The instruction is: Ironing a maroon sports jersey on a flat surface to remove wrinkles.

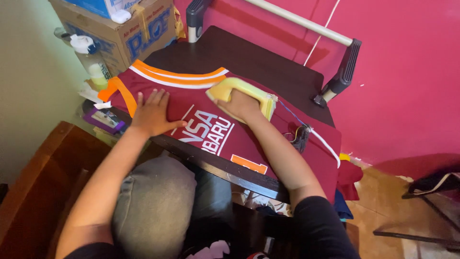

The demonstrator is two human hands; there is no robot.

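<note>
Shirt (211, 124), dark red with orange stripes, lies flat on one dark table (249, 60). Left hand (152, 114) presses it, fingers spread wide, holding nothing. Right hand (239, 104) grips one yellow iron (249, 93); its fingers are hidden. Behind are one box (139, 33), one bottle (91, 60) and a pink wall (407, 72).

Rear wall (407, 72) painted deep pink; a pale rail (302, 21) runs across it between two dark brackets. Left wall (28, 72) pale green. Dark wooden bench (249, 57) stands against the pink wall. Cardboard box (129, 33) with blue print sits at the bench's far left corner, a clear plastic bottle (91, 60) beside it. Brown wooden furniture (43, 182) at lower left. Floor (383, 211) tan, lit unevenly.
</note>
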